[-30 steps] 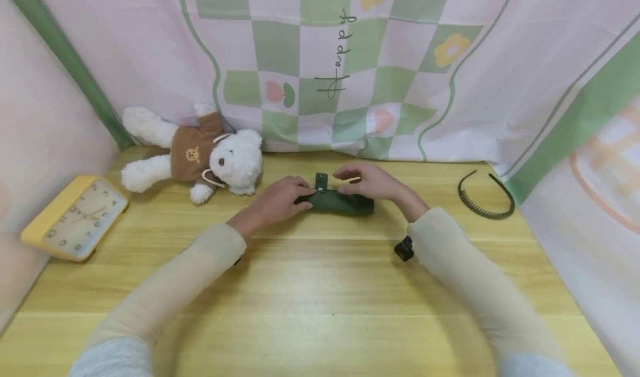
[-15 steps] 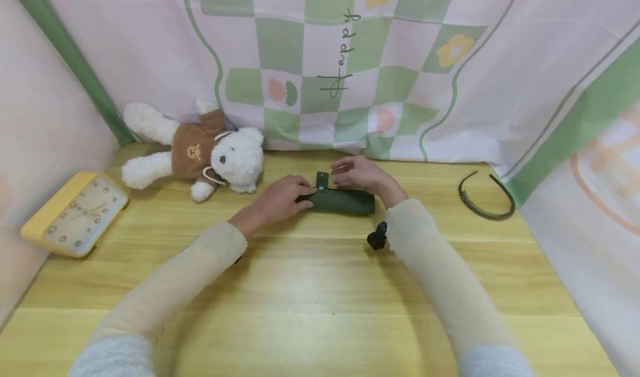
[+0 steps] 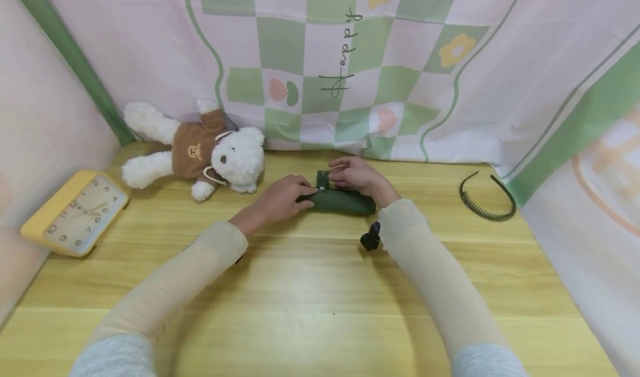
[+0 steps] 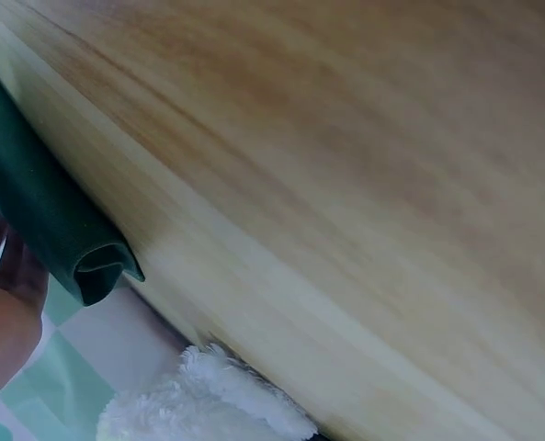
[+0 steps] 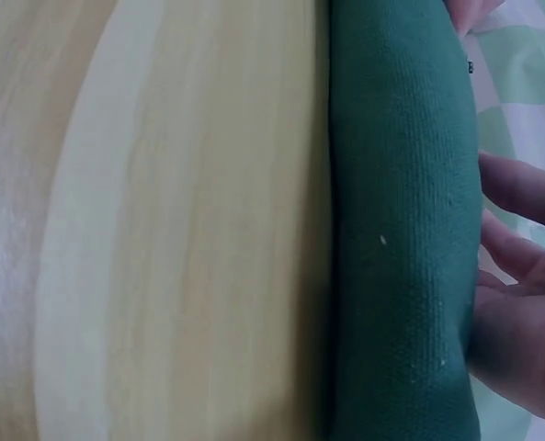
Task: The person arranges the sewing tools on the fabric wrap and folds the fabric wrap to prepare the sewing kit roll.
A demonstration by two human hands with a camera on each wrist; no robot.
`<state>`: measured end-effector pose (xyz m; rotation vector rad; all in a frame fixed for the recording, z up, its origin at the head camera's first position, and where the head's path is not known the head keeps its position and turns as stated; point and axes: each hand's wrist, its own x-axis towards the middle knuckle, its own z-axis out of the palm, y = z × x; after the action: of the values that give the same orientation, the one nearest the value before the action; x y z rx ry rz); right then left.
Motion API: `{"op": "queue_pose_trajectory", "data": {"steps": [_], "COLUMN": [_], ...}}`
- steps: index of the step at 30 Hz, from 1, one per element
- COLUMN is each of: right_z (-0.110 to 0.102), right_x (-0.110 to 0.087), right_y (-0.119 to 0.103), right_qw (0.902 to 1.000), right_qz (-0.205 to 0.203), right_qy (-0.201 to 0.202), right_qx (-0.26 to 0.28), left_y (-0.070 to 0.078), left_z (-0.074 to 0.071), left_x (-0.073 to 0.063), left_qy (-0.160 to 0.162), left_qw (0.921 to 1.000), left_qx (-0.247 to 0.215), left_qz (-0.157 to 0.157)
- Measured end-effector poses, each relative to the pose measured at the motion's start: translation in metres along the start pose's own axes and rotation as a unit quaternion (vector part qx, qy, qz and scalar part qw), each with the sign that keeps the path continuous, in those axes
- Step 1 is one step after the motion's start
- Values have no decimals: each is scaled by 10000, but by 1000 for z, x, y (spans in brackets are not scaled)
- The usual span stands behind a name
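A dark green rolled soft case [image 3: 345, 201] lies on the wooden table, with a short snap strap [image 3: 323, 178] standing up at its back edge. My left hand [image 3: 280, 198] grips the case's left end, thumb in front and fingers behind. In the left wrist view, the open folded end of the case [image 4: 93, 266] shows beside that hand [image 4: 10, 308]. Behind the right part of the case is my right hand [image 3: 359, 176], its fingertips beside the strap. The right wrist view shows the right hand's fingers [image 5: 520, 188] spaced apart, with the thumb touching the green surface.
A white plush dog [image 3: 195, 149] in a brown top lies at the back left. A yellow clock [image 3: 75, 213] stands at the left, and a black toothed headband [image 3: 487, 210] lies at the right. A checked curtain [image 3: 320, 88] hangs behind the table [image 3: 300, 299].
My right hand has shifted left along the back of the case, bringing its fingertips to the strap. The left hand keeps its grip, and the case has hardly moved.
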<state>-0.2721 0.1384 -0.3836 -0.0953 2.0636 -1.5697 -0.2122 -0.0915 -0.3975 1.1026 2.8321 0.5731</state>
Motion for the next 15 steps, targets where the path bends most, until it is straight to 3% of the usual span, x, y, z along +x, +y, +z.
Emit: {"op": "queue_pose_trajectory", "data": {"steps": [7,15], "right_z": [3,5], "right_x": [1,-1], "right_y": [1,2], "right_qw": [9982,9928], "right_qz": [-389,-732], "right_qy": [287,289], "right_qx": [-365,-901], "left_y": [-1,-2], "left_z": [1,2], "left_x": [0,0], "left_qy": [-68,-91], "left_qw": [9999,9999], "left_qx": [-80,-63], "left_qz": [-86,-106]}}
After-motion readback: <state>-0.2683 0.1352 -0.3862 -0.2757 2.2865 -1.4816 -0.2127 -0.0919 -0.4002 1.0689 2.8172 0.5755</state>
